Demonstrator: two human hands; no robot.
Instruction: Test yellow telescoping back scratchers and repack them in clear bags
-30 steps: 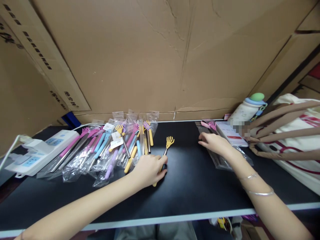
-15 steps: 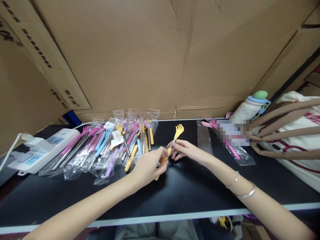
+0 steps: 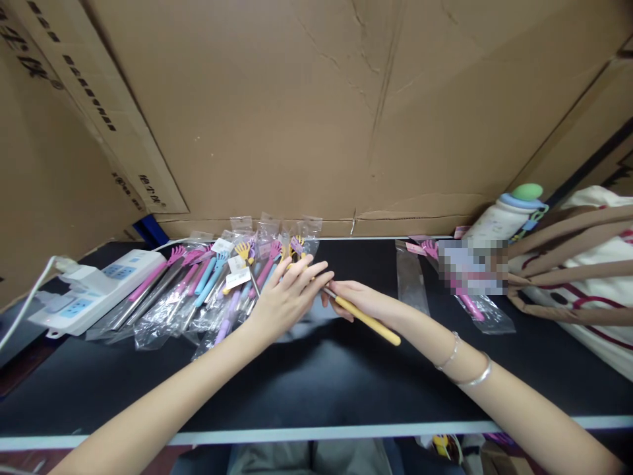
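Note:
My right hand [image 3: 359,302] grips a yellow-handled back scratcher [image 3: 368,321] by its shaft, the handle pointing toward me and to the right. Its claw end lies hidden behind my left hand [image 3: 287,297]. The fingers of my left hand are stretched out over the claw end, beside the heap of bagged scratchers [image 3: 222,287]. Both hands hover just above the black table [image 3: 346,382]. An empty clear bag [image 3: 411,280] lies flat to the right of my right hand.
A white power strip [image 3: 93,290] sits at the far left. At the right are a bagged pink scratcher [image 3: 469,303], a white bottle with a green cap [image 3: 504,214] and a cream tote bag [image 3: 578,277]. Cardboard walls [image 3: 316,112] stand behind.
The yellow scratcher has been turned round: its claw pointed up and away, now the handle points toward me in my right hand. My left hand let go and spread its fingers.

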